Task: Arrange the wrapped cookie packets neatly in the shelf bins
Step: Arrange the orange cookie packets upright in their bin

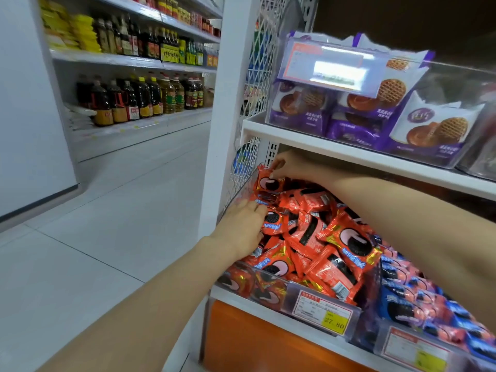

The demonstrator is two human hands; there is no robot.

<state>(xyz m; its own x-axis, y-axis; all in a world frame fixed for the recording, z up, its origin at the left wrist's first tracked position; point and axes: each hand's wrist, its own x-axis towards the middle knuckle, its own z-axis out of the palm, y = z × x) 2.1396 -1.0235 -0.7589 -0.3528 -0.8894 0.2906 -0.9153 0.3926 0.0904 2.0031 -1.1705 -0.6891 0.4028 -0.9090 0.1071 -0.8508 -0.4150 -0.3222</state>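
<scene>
Your right hand [288, 165] pinches one red cookie packet [269, 183] at the back left corner of the clear bin [279, 294]. Your left hand [241, 228] rests loose on the red pile [322, 237]. Your right arm hides the pile's back.

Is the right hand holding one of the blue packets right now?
No, the right hand pinches a red packet by its top edge.
</scene>
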